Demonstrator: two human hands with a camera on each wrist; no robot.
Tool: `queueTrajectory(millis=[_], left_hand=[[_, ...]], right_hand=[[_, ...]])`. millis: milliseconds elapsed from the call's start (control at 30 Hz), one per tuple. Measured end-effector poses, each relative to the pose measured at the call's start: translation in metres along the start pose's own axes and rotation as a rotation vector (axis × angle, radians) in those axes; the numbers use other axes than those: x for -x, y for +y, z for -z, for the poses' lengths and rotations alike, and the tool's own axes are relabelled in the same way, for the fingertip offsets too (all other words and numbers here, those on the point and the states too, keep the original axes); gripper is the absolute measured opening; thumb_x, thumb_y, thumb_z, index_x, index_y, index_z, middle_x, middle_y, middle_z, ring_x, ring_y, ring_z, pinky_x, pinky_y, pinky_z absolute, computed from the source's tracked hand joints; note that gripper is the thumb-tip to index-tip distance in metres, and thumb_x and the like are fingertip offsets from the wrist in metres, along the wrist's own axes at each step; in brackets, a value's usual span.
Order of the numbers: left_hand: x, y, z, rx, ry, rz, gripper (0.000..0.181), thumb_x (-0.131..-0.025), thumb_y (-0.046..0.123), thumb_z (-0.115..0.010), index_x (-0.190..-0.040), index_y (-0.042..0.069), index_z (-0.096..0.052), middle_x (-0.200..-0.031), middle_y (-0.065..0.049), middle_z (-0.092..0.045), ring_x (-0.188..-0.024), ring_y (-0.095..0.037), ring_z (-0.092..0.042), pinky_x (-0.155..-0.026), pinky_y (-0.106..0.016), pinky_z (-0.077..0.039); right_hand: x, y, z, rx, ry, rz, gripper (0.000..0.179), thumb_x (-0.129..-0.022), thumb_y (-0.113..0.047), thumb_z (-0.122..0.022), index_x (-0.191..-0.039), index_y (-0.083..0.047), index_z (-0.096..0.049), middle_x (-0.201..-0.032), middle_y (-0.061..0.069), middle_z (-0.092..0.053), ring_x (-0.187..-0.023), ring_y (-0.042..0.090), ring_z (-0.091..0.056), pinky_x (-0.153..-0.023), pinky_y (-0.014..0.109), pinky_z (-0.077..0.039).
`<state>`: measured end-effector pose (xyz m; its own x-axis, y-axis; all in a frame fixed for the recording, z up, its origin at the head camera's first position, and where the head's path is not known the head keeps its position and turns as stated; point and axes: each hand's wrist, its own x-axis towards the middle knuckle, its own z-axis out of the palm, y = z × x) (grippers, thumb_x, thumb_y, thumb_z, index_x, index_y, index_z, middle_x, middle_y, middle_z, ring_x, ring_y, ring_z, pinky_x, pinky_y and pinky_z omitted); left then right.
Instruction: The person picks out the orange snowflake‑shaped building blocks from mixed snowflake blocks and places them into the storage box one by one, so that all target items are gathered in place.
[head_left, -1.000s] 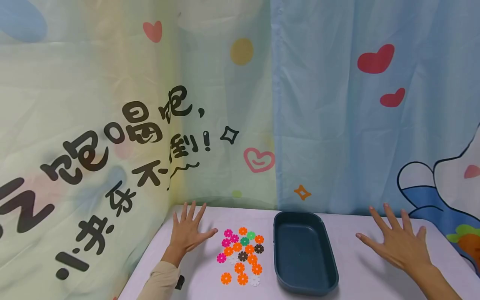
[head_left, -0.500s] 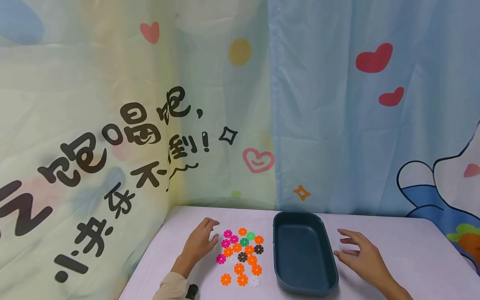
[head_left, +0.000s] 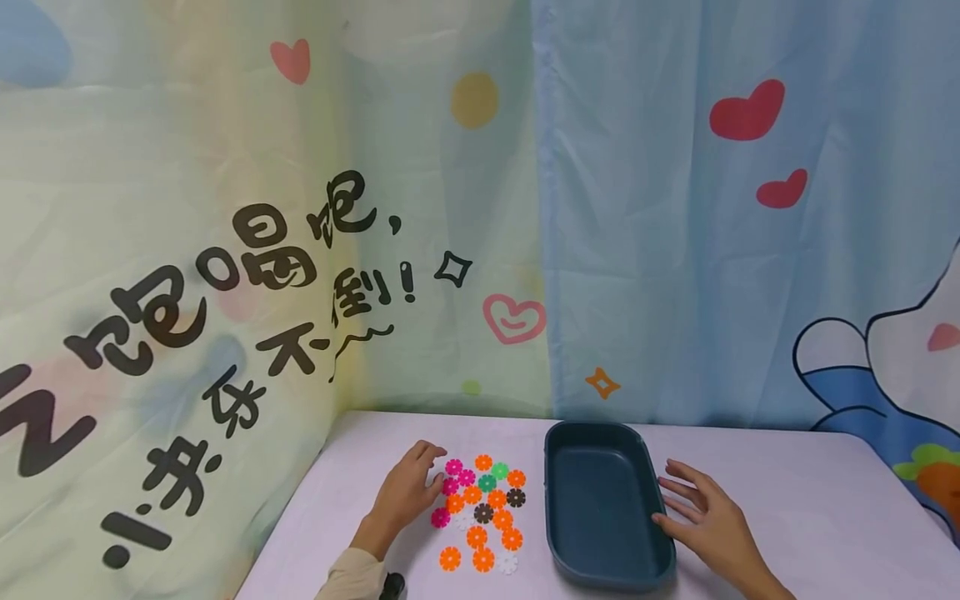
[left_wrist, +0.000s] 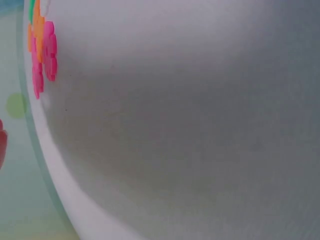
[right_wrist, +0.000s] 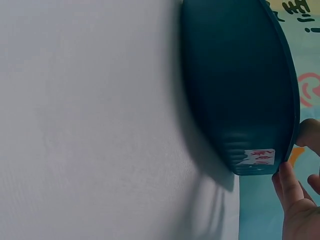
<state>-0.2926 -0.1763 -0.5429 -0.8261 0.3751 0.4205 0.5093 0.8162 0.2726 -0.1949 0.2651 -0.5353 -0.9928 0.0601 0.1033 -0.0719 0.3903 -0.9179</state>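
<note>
A yellow-green cloth (head_left: 405, 117) covers the left and centre of the frame, black characters (head_left: 180, 336) slanting up across it; a blue cloth (head_left: 630, 208) fills the right, with two red hearts (head_left: 747, 111) at upper right and a cartoon figure (head_left: 907, 358) (cut off by the edge) at lower right; a yellow dot (head_left: 475, 100) sits at upper centre, a green dot (head_left: 471, 387) well below; along the bottom spreads a white table (head_left: 817, 492); the light is soft.

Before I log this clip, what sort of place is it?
Probably a curtained-off tabletop corner: printed curtains hang behind a pale table bearing a dark blue tray and colourful flower-shaped discs.
</note>
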Motion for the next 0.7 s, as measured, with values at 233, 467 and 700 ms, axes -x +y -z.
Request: queueTrajectory(millis=[233,467,700], left_hand=[[0.0,-0.002,-0.002,-0.014,0.022,-0.022,0.031,-0.083,0.014,-0.076,-0.112,0.008,-0.065,-0.107,-0.002,-0.058,-0.09,-0.016,-0.058,-0.079,-0.03,-0.056],[-0.001,0.001,-0.003,-0.012,0.013,-0.016,0.031,-0.083,0.015,-0.076,-0.111,0.009,-0.065,-0.107,-0.002,-0.058,-0.093,-0.015,-0.059,-0.082,-0.03,-0.055],[-0.003,0.004,-0.003,-0.009,-0.011,-0.016,0.03,-0.084,0.014,-0.074,-0.112,0.009,-0.064,-0.108,-0.003,-0.058,-0.097,-0.017,-0.059,-0.086,-0.032,-0.054]], right_hand=[[0.004,-0.005,-0.003,-0.055,-0.009,-0.019,0.088,-0.078,-0.011,-0.082,-0.149,-0.001,-0.03,-0.144,0.026,-0.041,-0.125,0.037,-0.051,-0.087,0.031,-0.053],[0.01,-0.007,-0.005,-0.056,-0.004,0.001,0.086,-0.078,-0.013,-0.082,-0.147,0.0,-0.033,-0.142,0.025,-0.044,-0.124,0.028,-0.053,-0.088,0.029,-0.052],[0.014,-0.003,-0.006,-0.032,0.013,-0.002,0.083,-0.079,-0.018,-0.082,-0.147,-0.002,-0.036,-0.139,0.02,-0.048,-0.117,0.005,-0.055,-0.088,0.027,-0.051]])
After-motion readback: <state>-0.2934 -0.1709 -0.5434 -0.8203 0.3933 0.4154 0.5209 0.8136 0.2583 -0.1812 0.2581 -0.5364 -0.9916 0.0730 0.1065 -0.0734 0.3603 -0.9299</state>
